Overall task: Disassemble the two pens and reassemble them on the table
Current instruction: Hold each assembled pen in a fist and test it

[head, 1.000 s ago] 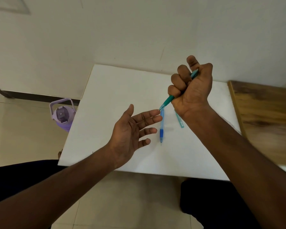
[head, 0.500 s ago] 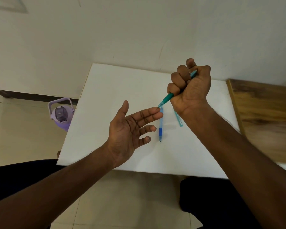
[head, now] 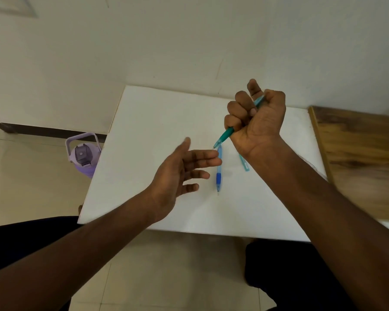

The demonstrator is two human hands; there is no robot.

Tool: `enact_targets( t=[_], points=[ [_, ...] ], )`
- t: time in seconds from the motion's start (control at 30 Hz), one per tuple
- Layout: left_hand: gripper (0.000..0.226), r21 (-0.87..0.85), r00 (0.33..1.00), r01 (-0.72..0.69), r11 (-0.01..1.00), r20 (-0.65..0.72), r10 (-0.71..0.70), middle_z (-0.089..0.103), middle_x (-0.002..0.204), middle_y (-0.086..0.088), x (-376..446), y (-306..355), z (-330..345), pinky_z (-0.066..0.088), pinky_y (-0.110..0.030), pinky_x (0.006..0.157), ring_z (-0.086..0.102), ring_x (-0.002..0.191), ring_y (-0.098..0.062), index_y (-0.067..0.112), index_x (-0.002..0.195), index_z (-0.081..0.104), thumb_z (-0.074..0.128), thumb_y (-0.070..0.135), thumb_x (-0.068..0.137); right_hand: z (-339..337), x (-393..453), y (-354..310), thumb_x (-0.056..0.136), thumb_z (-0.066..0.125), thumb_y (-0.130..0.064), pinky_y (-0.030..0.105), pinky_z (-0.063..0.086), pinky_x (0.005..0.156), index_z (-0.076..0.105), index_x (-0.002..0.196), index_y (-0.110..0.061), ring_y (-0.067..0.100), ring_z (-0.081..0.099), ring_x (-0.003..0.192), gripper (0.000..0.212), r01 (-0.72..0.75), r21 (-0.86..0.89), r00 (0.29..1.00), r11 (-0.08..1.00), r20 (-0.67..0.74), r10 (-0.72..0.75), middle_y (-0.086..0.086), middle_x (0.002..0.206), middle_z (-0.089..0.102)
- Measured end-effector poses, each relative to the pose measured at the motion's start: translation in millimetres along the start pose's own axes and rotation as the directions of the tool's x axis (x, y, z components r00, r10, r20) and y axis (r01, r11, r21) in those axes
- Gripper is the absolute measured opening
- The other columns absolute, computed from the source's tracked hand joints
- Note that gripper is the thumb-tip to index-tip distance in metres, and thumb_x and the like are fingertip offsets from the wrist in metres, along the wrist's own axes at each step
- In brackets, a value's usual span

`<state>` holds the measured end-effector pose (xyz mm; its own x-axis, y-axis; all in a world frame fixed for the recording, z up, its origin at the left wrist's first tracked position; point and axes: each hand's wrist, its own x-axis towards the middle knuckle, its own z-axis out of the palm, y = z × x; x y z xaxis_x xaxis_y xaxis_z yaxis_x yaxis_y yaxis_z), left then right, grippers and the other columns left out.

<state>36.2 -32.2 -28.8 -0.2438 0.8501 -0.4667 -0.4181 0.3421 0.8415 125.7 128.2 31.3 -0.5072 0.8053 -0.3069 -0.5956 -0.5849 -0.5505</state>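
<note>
On the floor at the far left, just beside the white table's [head: 144, 122] edge, a purple water bottle [head: 83, 157] stood out of play. Above the tabletop we kept our left hand [head: 177, 173] spread wide, palm turned inward, holding nothing, its fingertips [head: 215, 154] very near the tip of the teal pen [head: 226, 134]; whether they touched it we could not tell. Just to the right of those fingers, the blue pen [head: 219, 173] lay flat on the table, its long axis running away from us and its writing point aimed back toward us. Our right hand [head: 259, 126] was closed in a fist around the teal pen's barrel, which slanted down and to the left, so its front end pointed straight at the waiting left hand. That made the left hand the nearer one to the tip, and any pull on the front section would likely run along that slant. A loose teal piece [head: 244, 163], apparently a pen part, rested on the table below the right wrist. A wooden surface [head: 357, 153] sat at the far right.
</note>
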Motion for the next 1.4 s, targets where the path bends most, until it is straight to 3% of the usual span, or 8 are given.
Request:
enact_targets(
  t=[0.1,0.27,0.57,0.73,0.87,1.03,1.13,1.4],
  points=[
    [0.031,0.357,0.976,-0.093,0.93,-0.152,0.156,0.08,0.101,0.022,8.9,7.2,-6.8,0.05,-0.031,0.08,0.072,0.095,-0.007,0.04,0.102,0.08,0.053,0.053,0.105,-0.3,-0.3,4.8,0.098,0.034,-0.034,0.019,0.021,0.039,0.05,0.077,-0.017,0.009,0.022,0.041,0.032,-0.132,-0.129,0.991,0.983,-0.04,0.128,-0.005,0.053,0.031],
    [0.036,0.485,0.984,-0.111,0.867,-0.067,0.163,0.081,0.096,0.023,18.6,31.7,-22.3,0.05,-0.03,0.074,0.071,0.087,0.008,0.041,0.096,0.082,0.061,0.07,0.093,-1.7,-1.2,23.9,0.096,0.035,-0.018,0.021,0.026,0.04,0.04,0.072,-0.019,0.009,0.026,0.041,0.024,-0.237,-0.387,0.957,0.891,-0.25,0.146,-0.004,0.052,0.032],
    [0.021,0.554,0.981,-0.192,0.81,0.088,0.173,0.082,0.087,0.018,21.9,34.8,-18.6,0.049,-0.007,0.057,0.07,0.081,0.01,0.049,0.085,0.084,0.079,0.068,0.078,-3.5,-3.0,41.6,0.094,0.039,-0.014,0.028,0.039,0.054,0.041,0.065,-0.016,0.015,0.044,0.048,0.029,-0.29,-0.474,0.933,0.831,-0.332,0.137,0.0,0.049,0.048],
    [0.019,0.532,0.987,-0.158,0.832,0.073,0.142,0.082,0.087,0.013,24.5,31.9,-17.4,0.057,-0.024,0.069,0.074,0.085,0.001,0.047,0.084,0.084,0.081,0.065,0.076,-7.9,-4.9,44.2,0.096,0.039,-0.014,0.029,0.043,0.057,0.043,0.07,-0.015,0.014,0.048,0.052,0.026,-0.259,-0.48,0.94,0.838,-0.326,0.104,0.0,0.053,0.051],
    [0.014,0.503,0.991,-0.123,0.856,0.103,0.082,0.083,0.087,0.009,23.2,28.9,-16.5,0.054,-0.013,0.059,0.077,0.084,-0.001,0.037,0.087,0.085,0.085,0.049,0.081,-12.6,-11.6,50.9,0.097,0.041,-0.015,0.031,0.048,0.063,0.046,0.073,-0.016,0.016,0.055,0.056,0.025,-0.256,-0.511,0.941,0.821,-0.326,0.091,0.0,0.054,0.055],
    [0.02,0.514,0.999,0.015,0.858,-0.038,0.005,0.082,0.078,0.001,32.2,23.7,-16.6,0.059,-0.015,0.06,0.081,0.075,-0.012,0.02,0.084,0.084,0.091,0.038,0.079,-16.7,-6.7,32.8,0.105,0.043,-0.034,0.04,0.055,0.086,0.06,0.109,-0.02,0.017,0.073,0.091,0.023,-0.17,-0.812,0.967,0.558,-0.245,-0.062,-0.002,0.089,0.078],
    [0.022,0.614,0.991,0.107,0.782,-0.132,-0.032,0.081,0.071,0.006,39.6,8.2,-14.6,0.06,-0.017,0.061,0.079,0.066,-0.009,0.019,0.082,0.082,0.094,0.037,0.076,-23.5,-2.5,15.6,0.104,0.049,-0.04,0.031,0.051,0.08,0.058,0.122,-0.023,0.013,0.068,0.103,0.027,-0.161,-0.898,0.97,0.409,-0.22,-0.101,-0.003,0.113,0.074],
    [0.025,0.701,0.978,0.12,0.703,-0.206,0.039,0.077,0.062,0.01,57.3,-13.4,-15.4,0.051,-0.013,0.061,0.076,0.058,-0.004,0.022,0.074,0.079,0.093,0.043,0.075,-33.1,-5.7,-7.7,0.103,0.05,-0.036,0.028,0.044,0.071,0.064,0.11,-0.025,0.009,0.071,0.095,0.019,-0.149,-0.931,0.984,0.332,-0.173,-0.042,-0.007,0.101,0.079]
  ],
)
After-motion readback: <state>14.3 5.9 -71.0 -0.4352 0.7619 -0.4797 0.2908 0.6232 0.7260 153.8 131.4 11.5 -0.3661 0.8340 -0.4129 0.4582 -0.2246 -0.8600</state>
